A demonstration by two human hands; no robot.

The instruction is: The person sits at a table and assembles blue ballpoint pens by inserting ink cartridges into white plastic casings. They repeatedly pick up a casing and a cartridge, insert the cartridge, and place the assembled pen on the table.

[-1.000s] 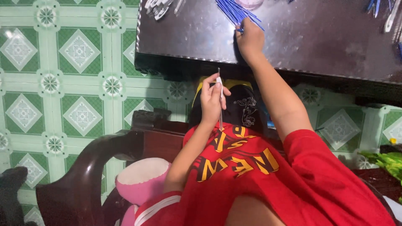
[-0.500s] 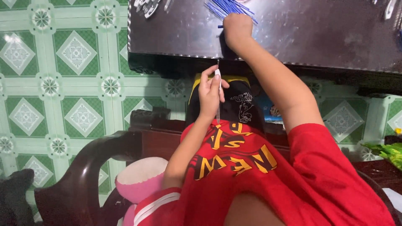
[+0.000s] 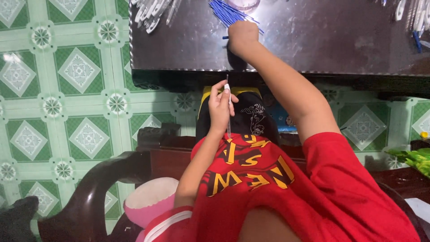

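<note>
Green patterned floor tiles (image 3: 67,89) fill the left of the view, with a dark wooden chair arm (image 3: 89,197) and a pink plush item (image 3: 148,201) at the lower left. Clear pen barrels (image 3: 152,11) lie heaped at the far left of the dark tabletop (image 3: 313,40). The left hand (image 3: 221,105), below the tabletop edge, is pinched shut on a clear pen barrel (image 3: 228,112), held upright with its white end up. Further right, the right hand (image 3: 242,36) rests curled on the tabletop at a bundle of blue refills (image 3: 228,12); whether it grips one I cannot tell. Judgement: a refill is being picked for fitting. The next move calls for a single refill aligned with the barrel's open end.
</note>
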